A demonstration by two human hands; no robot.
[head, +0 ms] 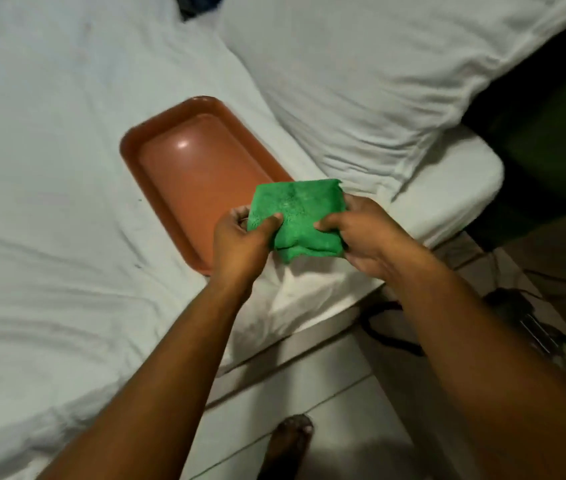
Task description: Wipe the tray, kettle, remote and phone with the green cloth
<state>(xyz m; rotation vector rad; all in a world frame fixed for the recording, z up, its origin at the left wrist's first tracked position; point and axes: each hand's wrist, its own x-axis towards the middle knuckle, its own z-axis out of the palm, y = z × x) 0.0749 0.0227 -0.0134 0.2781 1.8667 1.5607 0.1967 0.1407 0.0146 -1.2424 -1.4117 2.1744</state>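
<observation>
A folded green cloth [300,216] is held between both hands above the near right corner of a brown rectangular tray [184,168], which lies empty on the white bed sheet. My left hand [240,240] pinches the cloth's left edge, thumb on top. My right hand [364,233] grips its right edge the same way. The kettle, the remote and the phone are not in view.
A white pillow [361,81] lies beyond the tray at the upper right. The bed edge [309,323] runs diagonally below my hands. Dark cables and a plug [523,317] lie on the tiled floor at right. A bare foot [292,441] stands at the bottom.
</observation>
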